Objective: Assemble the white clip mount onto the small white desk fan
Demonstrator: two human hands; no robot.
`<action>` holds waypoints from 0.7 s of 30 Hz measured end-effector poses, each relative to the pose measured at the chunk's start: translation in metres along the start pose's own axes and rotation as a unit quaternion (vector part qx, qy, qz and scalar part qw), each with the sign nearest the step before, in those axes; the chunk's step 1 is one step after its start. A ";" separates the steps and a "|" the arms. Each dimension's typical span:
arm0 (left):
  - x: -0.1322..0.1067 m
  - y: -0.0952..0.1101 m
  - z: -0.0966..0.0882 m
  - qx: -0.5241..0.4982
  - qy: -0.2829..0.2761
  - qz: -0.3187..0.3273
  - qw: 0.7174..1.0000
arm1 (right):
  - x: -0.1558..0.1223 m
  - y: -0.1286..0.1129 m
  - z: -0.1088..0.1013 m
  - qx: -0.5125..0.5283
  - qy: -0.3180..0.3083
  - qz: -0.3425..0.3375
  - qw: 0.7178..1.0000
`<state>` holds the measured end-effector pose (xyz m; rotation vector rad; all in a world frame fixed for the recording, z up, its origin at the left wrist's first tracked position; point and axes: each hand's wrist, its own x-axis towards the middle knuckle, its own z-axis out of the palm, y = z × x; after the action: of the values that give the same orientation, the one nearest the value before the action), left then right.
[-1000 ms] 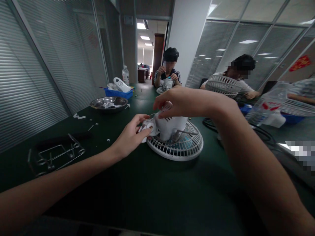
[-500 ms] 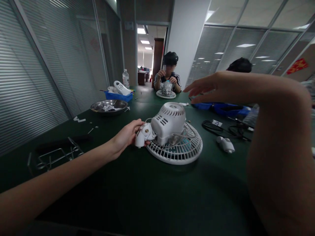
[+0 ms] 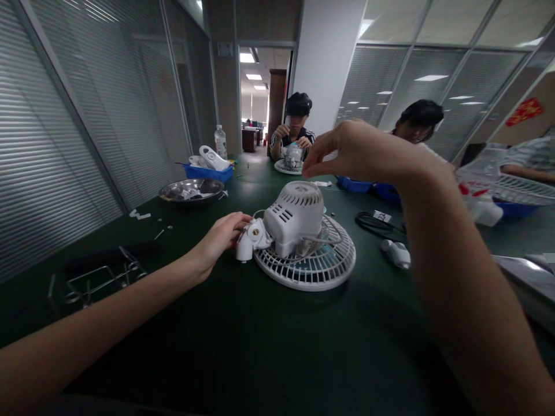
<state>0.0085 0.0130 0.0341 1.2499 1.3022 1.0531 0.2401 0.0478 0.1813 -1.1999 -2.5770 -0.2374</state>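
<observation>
A white fan lies face down on the dark green table (image 3: 269,346), its round grille (image 3: 323,266) flat and its motor housing (image 3: 293,216) on top. My left hand (image 3: 219,237) rests at the left of the housing, fingers curled on the white neck bracket (image 3: 248,240). My right hand (image 3: 351,151) hovers above the housing, fingers bent down and pinched together; what they hold, if anything, is too small to see.
A black cord (image 3: 377,222) and a white plug (image 3: 396,253) lie right of the fan. At left are a wire frame (image 3: 102,276), a steel bowl (image 3: 191,189) and a blue tray (image 3: 208,170). Two people sit at the far end with fans.
My right hand left the motor housing, swung out to the right, and has come back above it with fingers pinched. My left hand stayed on the neck bracket.
</observation>
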 end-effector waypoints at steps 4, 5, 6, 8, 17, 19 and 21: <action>0.003 -0.002 -0.001 0.007 0.002 0.018 1.000 | 0.008 0.000 0.010 -0.029 -0.045 -0.012 0.998; 0.003 -0.002 -0.001 0.009 0.001 0.022 1.000 | 0.009 0.000 0.012 -0.028 -0.052 -0.020 0.998; 0.002 -0.003 -0.001 0.011 0.001 0.026 1.000 | 0.010 0.000 0.013 -0.022 -0.057 -0.026 0.998; 0.001 -0.002 -0.001 0.020 0.002 0.036 0.999 | 0.011 -0.001 0.014 0.001 -0.069 -0.025 0.997; 0.005 -0.006 -0.003 0.139 -0.022 0.139 0.980 | 0.012 0.046 0.021 0.045 -0.133 0.095 0.986; 0.011 -0.008 -0.004 0.149 0.006 0.138 0.979 | 0.014 0.062 0.033 0.066 -0.205 0.151 0.965; 0.015 -0.010 -0.004 0.142 0.028 0.133 0.980 | 0.013 0.074 0.046 0.093 -0.265 0.178 0.943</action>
<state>0.0036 0.0274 0.0230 1.6566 1.3909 1.1209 0.2805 0.1167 0.1441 -1.8137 -2.6410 0.4592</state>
